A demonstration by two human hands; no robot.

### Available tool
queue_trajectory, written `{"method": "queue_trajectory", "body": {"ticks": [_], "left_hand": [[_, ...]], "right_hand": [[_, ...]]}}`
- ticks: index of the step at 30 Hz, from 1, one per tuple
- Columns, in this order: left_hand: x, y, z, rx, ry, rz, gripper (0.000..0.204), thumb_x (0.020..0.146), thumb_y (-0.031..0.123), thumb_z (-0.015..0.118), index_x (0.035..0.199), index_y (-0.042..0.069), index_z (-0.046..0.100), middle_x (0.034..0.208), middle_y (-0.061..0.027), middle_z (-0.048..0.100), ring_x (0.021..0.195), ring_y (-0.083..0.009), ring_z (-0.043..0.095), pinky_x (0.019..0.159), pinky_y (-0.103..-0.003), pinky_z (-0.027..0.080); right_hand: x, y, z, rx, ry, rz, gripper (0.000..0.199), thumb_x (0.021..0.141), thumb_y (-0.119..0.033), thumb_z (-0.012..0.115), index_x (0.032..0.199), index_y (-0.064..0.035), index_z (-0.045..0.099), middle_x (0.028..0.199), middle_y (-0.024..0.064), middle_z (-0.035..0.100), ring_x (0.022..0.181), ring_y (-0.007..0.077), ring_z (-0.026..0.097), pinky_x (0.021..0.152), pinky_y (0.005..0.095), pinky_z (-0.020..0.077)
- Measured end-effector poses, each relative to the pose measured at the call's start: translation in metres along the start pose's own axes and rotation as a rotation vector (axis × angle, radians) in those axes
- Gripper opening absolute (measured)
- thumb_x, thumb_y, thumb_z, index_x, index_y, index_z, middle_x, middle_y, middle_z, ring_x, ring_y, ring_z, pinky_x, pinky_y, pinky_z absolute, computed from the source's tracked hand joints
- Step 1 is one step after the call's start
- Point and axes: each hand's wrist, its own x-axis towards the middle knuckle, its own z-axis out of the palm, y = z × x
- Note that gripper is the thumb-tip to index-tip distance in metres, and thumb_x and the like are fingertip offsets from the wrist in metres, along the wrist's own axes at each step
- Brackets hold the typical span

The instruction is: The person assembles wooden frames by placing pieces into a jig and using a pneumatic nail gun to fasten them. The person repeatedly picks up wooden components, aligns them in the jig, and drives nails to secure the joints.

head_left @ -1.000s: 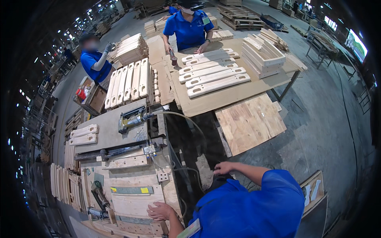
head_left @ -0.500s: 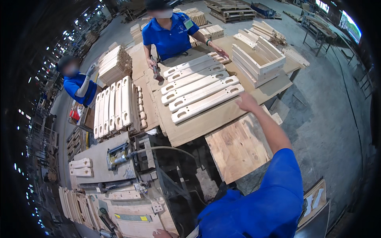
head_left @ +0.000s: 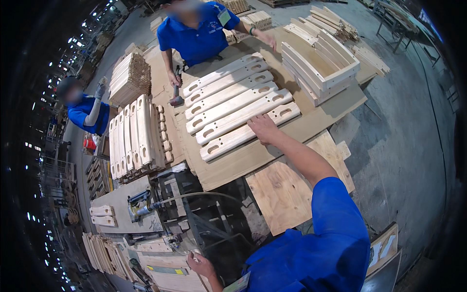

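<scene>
Clearly, the person's right hand [head_left: 262, 129] lies on the nearest slotted board [head_left: 229, 142], at the middle of the frame, with its fingers bent over the board's upper edge; whether they grip it or only rest there cannot be told. That board lies lowest in a slanting row of similar pale boards [head_left: 238, 118], on a table covered with brown cardboard [head_left: 214, 177].

The left hand [head_left: 201, 265] is at the lower centre of the frame, half open with loosely curled fingers, beside a wooden workbench [head_left: 170, 280] that carries a greenish strip [head_left: 168, 269] with yellow marks. Whether it touches the bench cannot be told.

At the upper centre, a co-worker [head_left: 199, 39] in a blue shirt holds a mallet [head_left: 176, 100] beside the row. Box-like wooden frames [head_left: 302, 73] are stacked at the upper right, and a plywood sheet [head_left: 279, 199] lies below the table's near edge. Left of centre are more slotted boards [head_left: 129, 138] in a pile; below them, a hose runs to an air tool [head_left: 139, 208].
</scene>
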Motion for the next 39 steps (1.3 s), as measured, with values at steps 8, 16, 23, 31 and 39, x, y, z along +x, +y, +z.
{"method": "queue_trajectory", "body": {"ticks": [8, 16, 23, 31, 39], "left_hand": [[-0.03, 0.016, 0.007, -0.071, -0.157, -0.031, 0.027, 0.101, 0.014, 0.062, 0.118, -0.007, 0.069, 0.108, -0.0243, 0.072, 0.101, -0.0385, 0.071, 0.092, -0.045, 0.055], [-0.023, 0.016, 0.024, -0.054, -0.234, -0.039, 0.025, 0.101, 0.015, 0.064, 0.112, -0.006, 0.07, 0.106, -0.023, 0.073, 0.096, -0.0385, 0.071, 0.089, -0.046, 0.056], [-0.006, 0.025, 0.021, -0.094, -0.196, -0.008, 0.023, 0.101, 0.014, 0.064, 0.109, -0.005, 0.071, 0.1, -0.0225, 0.073, 0.093, -0.0394, 0.071, 0.088, -0.047, 0.055], [-0.045, -0.007, 0.007, -0.13, -0.239, -0.074, 0.023, 0.102, 0.014, 0.065, 0.11, -0.006, 0.071, 0.098, -0.0194, 0.074, 0.089, -0.0337, 0.071, 0.084, -0.042, 0.056], [0.012, 0.074, 0.016, -0.363, -0.284, 0.337, 0.039, 0.094, 0.01, 0.08, 0.13, -0.002, 0.068, 0.121, -0.02, 0.071, 0.109, -0.0318, 0.071, 0.097, -0.04, 0.056]], "right_hand": [[-0.176, -0.021, 0.022, 0.112, -0.267, -0.024, 0.059, 0.07, -0.026, 0.088, 0.12, -0.0067, 0.063, 0.117, 0.0123, 0.066, 0.115, 0.0307, 0.065, 0.097, 0.051, 0.0454], [-0.27, -0.004, -0.007, 0.308, -0.616, 0.157, 0.075, 0.076, -0.033, 0.088, 0.14, -0.0069, 0.058, 0.133, 0.0162, 0.06, 0.125, 0.0355, 0.062, 0.103, 0.0554, 0.047], [-0.134, 0.16, -0.12, -0.32, 0.527, 0.529, 0.075, 0.081, -0.044, 0.087, 0.141, -0.0101, 0.061, 0.144, 0.0171, 0.058, 0.141, 0.0328, 0.049, 0.114, 0.0587, 0.039], [-0.114, 0.14, -0.141, -0.136, -0.083, 0.033, 0.062, 0.082, -0.061, 0.083, 0.105, -0.0054, 0.067, 0.106, 0.0173, 0.073, 0.104, 0.0378, 0.071, 0.094, 0.0488, 0.0544], [-0.16, -0.023, -0.227, 0.023, -0.173, -0.271, 0.074, 0.087, -0.075, 0.071, 0.091, -0.0008, 0.063, 0.078, 0.0216, 0.07, 0.078, 0.0468, 0.071, 0.071, 0.0536, 0.057]]}}
